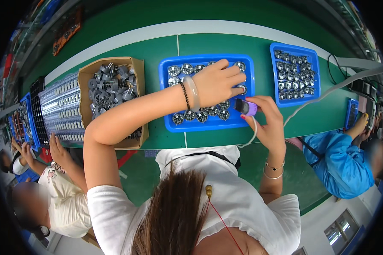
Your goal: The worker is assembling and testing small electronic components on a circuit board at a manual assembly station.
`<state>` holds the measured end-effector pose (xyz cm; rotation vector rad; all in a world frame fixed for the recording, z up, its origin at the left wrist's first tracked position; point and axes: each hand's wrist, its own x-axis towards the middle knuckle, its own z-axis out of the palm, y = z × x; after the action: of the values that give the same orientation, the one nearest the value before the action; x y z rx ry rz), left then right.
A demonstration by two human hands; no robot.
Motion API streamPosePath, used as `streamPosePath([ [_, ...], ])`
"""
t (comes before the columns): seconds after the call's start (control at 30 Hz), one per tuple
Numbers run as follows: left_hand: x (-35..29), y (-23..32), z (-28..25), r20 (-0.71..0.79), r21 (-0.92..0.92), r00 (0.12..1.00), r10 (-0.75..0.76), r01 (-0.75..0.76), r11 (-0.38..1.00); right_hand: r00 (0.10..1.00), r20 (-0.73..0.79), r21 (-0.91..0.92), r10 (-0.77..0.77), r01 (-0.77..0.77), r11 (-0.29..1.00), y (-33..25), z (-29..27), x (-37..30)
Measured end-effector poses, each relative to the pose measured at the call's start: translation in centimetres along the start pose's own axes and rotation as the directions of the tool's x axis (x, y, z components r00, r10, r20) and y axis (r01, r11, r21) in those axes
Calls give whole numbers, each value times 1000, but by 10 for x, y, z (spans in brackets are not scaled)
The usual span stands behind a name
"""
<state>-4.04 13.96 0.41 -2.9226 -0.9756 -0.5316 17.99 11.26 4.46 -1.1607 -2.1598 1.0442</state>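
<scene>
A blue tray (162,91) holds several round, shiny metal parts (202,116) in rows. My left hand (217,83) reaches across it, fingers spread and bent downward. Its lower fingertips are beside a metal part (241,89) near the tray's right side; whether they touch it is unclear. In my right hand (270,121) is a small purple corded device (251,109), pinched between thumb and fingers. The device's dark end points left, over the tray's lower right edge. A pale cable (254,134) hangs from it. My left forearm and hand hide some of the parts.
Left of the tray stands a cardboard box (140,80) of grey pronged parts (110,87), with stacked clear trays (61,108) beyond. A second blue tray (294,102) of metal parts lies right. A grey cable (310,102) crosses the green table. People sit on both sides.
</scene>
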Motion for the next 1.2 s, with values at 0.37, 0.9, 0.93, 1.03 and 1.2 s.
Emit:
streamPosePath([
  [0.37, -22, 3, -24, 17, -194, 999, 34, -30, 981, 999, -26, 90, 19, -17, 996, 5, 9, -1],
  [0.9, -9, 13, 0, -45, 3, 997, 57, -57, 998, 997, 11, -25, -76, 76, 997, 0, 2, -25],
  [0.93, -8, 14, 0, -57, -1, 997, 60, -61, 998, 997, 12, -23, -77, 77, 997, -1, 6, -25],
  [1.03, -10, 16, -5, -71, -38, 997, 20, -23, 999, 1000, 24, 30, -8, 7, 1000, -1, 12, -26],
  [1.2, -27, 17, -28, 30, -170, 999, 15, -10, 985, 1000, 5, 3, -14, 14, 1000, 2, 11, -26],
])
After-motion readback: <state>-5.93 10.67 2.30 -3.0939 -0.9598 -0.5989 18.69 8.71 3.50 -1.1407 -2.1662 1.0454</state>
